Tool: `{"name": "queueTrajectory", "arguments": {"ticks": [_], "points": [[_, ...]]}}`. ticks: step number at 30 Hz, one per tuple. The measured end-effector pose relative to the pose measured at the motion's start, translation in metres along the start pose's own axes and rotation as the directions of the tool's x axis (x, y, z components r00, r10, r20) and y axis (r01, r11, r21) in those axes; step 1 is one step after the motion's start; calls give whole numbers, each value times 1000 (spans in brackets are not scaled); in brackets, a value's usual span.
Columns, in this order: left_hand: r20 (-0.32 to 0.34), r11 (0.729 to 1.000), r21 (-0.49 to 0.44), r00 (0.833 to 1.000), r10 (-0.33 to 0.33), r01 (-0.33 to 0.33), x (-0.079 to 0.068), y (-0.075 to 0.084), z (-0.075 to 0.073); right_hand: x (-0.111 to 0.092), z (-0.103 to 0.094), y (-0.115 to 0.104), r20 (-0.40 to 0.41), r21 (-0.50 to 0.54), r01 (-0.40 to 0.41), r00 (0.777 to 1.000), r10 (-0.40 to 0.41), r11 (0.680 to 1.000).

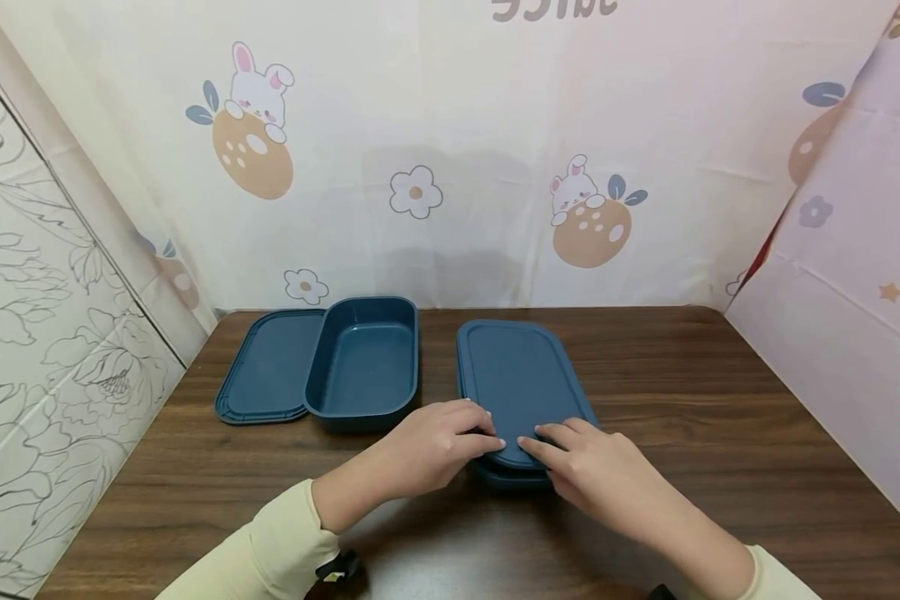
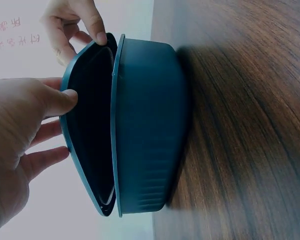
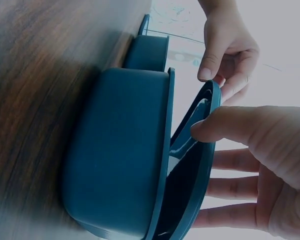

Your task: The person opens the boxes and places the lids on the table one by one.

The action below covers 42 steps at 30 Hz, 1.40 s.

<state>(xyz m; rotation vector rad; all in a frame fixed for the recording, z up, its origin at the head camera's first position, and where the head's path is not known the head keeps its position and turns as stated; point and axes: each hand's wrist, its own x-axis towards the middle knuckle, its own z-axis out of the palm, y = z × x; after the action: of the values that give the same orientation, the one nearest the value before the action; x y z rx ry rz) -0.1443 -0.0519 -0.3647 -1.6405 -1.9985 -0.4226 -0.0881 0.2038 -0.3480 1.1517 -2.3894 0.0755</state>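
Note:
A dark blue rectangular lid (image 1: 521, 379) lies over a matching food container (image 2: 147, 125) right of the table's middle. Its near edge is raised off the rim, leaving a wedge-shaped gap in both wrist views. My left hand (image 1: 438, 442) pinches the near left corner, thumb under the edge and fingers on top. At the near right corner, my right hand (image 1: 596, 467) grips the same lid, its thumb (image 3: 215, 127) under the edge and fingers spread over the top. Most of the container is hidden under the lid in the head view.
To the left stands a second dark blue container (image 1: 367, 358), uncovered, with its lid (image 1: 273, 362) flat on the table beside it and partly overlapped by it. The brown wooden table (image 1: 682, 417) ends at a printed cloth (image 1: 480, 167) behind.

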Motion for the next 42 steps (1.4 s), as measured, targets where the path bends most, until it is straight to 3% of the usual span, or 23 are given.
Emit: {"name": "queueTrajectory", "arguments": {"ticks": [4, 18, 25, 32, 42], "points": [[-44, 1000, 28, 999, 9, -8, -2, -2, -3, -1, -2, 2, -28, -3, 8, 1000, -8, 1000], [-124, 993, -53, 986, -113, 107, -19, -8, -12, -6, -7, 8, -44, 46, -8, 999, 10, 999], [-121, 976, -116, 973, -198, 185, -26, -9, -16, -9, -10, 13, -33, 89, -19, 999, 22, 996], [-114, 949, -161, 950, -291, 271, -34, -9, -15, -14, -12, 17, -36, 134, -38, 998, 43, 990], [-110, 891, -261, 905, -410, 372, -43, -2, -6, -26, -8, 28, -112, 204, -7, 993, 30, 979]]}}
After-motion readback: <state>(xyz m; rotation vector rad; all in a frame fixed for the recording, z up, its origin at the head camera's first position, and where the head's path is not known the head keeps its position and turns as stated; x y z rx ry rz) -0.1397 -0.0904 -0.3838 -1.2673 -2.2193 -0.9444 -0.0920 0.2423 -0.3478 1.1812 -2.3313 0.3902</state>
